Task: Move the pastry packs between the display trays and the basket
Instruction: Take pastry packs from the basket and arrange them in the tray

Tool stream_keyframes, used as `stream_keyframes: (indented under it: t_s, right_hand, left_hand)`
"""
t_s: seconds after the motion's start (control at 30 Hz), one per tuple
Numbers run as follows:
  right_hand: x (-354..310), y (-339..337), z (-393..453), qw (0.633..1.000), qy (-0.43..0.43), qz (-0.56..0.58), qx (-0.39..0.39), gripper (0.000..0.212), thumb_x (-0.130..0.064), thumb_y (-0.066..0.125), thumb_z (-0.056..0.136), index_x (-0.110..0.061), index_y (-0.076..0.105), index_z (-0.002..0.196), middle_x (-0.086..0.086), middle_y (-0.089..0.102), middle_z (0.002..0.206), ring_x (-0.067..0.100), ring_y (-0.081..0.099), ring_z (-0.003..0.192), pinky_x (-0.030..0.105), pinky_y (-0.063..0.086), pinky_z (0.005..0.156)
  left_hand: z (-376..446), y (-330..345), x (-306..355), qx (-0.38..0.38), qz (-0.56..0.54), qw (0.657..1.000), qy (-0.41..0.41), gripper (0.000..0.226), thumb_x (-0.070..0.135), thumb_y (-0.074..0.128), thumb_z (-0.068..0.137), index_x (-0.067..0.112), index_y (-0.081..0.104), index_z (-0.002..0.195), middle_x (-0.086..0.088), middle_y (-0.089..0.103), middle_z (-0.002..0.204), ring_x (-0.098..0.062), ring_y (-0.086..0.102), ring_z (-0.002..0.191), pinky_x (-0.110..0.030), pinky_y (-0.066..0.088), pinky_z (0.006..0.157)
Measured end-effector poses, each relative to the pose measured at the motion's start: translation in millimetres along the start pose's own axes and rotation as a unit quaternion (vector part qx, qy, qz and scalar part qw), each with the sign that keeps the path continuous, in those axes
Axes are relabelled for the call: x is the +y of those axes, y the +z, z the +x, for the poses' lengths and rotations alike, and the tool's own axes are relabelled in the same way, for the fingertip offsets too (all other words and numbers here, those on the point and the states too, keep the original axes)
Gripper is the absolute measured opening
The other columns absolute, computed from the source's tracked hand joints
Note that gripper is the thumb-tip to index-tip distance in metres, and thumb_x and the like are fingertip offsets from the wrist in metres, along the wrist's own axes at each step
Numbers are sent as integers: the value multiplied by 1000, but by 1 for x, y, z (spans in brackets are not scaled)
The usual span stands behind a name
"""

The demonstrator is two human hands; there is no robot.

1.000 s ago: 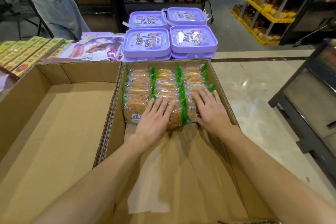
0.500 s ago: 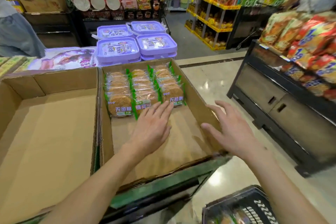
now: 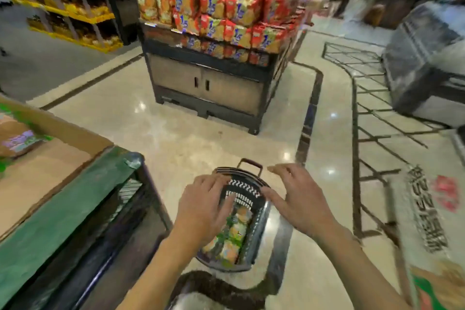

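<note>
Head view is now showing me turned from the cardboard tray (image 3: 50, 156) toward the basket (image 3: 254, 241) on the floor; my left hand (image 3: 203, 206) and right hand (image 3: 299, 204) are hovering over it, spread and empty, reaching for the pastry packs (image 3: 234, 236) inside.

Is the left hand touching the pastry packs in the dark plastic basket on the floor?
Cannot tell. In the blurred head view the left hand overlaps the dark plastic basket and pastry packs; neither contact nor gap shows.
</note>
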State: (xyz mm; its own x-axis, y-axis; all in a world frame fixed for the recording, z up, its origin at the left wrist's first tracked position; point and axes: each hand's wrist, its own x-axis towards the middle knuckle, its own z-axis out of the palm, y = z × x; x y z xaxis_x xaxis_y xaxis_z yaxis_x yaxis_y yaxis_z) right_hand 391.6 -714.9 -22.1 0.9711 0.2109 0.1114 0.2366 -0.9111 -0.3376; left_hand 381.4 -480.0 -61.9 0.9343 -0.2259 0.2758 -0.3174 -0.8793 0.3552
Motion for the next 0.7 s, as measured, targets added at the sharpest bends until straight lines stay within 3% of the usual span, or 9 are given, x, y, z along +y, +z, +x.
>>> stream_keyframes:
  t_s: [0.13,0.3,0.4,0.57,0.7]
  right_hand:
    - [116,-11,-49,996,77,47,15,66,-73,34,92,-29,52,139,-7,54,134,15,47,125,33,45,103]
    - [237,-29,-71,989,126,71,-35,64,-74,32,93,-35,47,141,-10,48,140,13,43,129,32,43,104]
    - [270,-32,-57,989,92,75,-90,59,-70,37,95,-35,45,142,-11,46,140,13,42,129,30,41,104]
    - [287,-22,20,984,0,68,-165,65,-68,37,96,-33,36,151,-8,42,144,14,39,133,27,36,106]
    - [272,3,102,964,-118,46,-235,67,-66,39,96,-28,39,150,-4,46,141,17,41,131,24,33,99]
  left_hand:
    - [37,71,80,-26,-29,999,15,50,52,42,97,18,67,123,1,69,118,-23,63,106,-39,55,85]
    - [81,143,165,-101,-35,994,-22,59,61,39,96,21,60,133,2,65,126,-21,59,117,-42,53,92]
    - [90,165,186,-108,-40,992,-52,50,55,54,96,22,59,133,4,66,122,-19,59,113,-38,50,94]
    - [95,169,159,-67,-39,980,-184,65,63,40,89,18,64,131,-2,69,120,-29,64,109,-43,53,89]
    - [93,168,108,-19,-13,952,-304,59,65,39,91,30,56,136,7,67,122,-22,62,112,-41,53,87]
